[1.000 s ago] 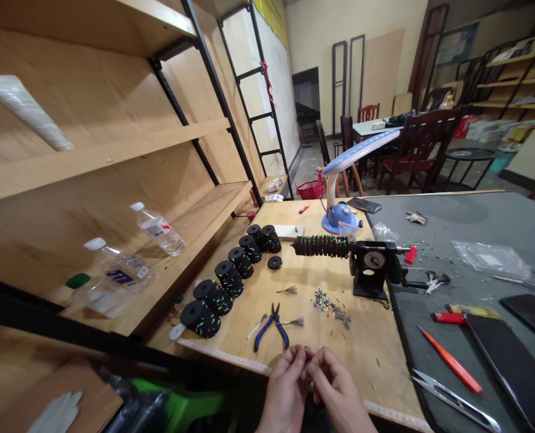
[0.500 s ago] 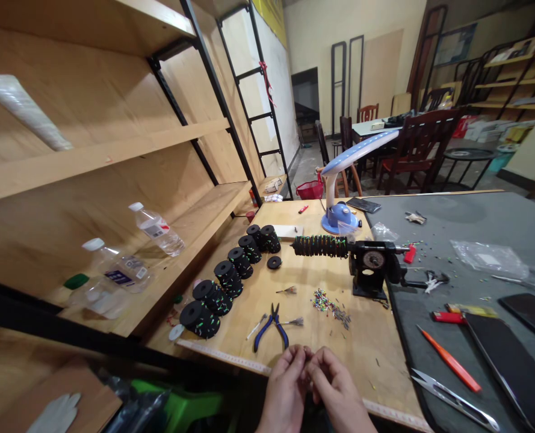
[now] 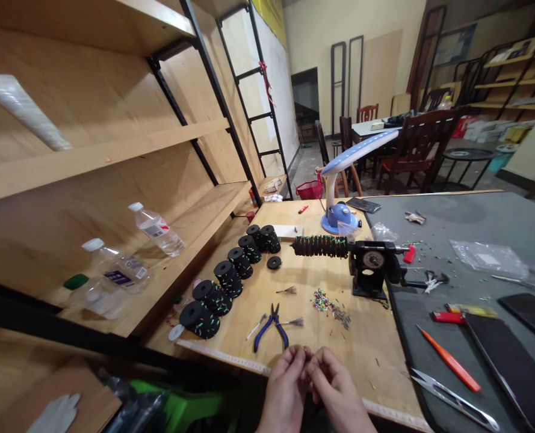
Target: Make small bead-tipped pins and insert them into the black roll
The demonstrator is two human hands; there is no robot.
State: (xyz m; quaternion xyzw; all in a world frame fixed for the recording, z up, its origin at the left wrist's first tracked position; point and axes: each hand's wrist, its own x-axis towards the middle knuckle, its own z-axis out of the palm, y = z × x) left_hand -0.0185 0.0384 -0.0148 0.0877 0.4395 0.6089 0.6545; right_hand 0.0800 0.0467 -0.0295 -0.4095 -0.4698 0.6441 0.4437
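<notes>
Head: pliers point(image 3: 274, 318) (blue-handled) beyond fingers point(image 3: 296, 356).

From the left hand point(image 3: 286, 380), blue-handled metal pliers point(image 3: 274, 317) lie near twelve o'clock, a black metal winder point(image 3: 370, 285) at one.

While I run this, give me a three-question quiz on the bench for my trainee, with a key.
1. True or false: the pliers lie on the wooden tabletop.
2. Where does the orange pointed tool lie? A) wooden tabletop; B) grey surface; C) shelf.
3. Are the left hand and right hand close together or far apart?

Key: 1 true; 2 B; 3 close together.
</notes>
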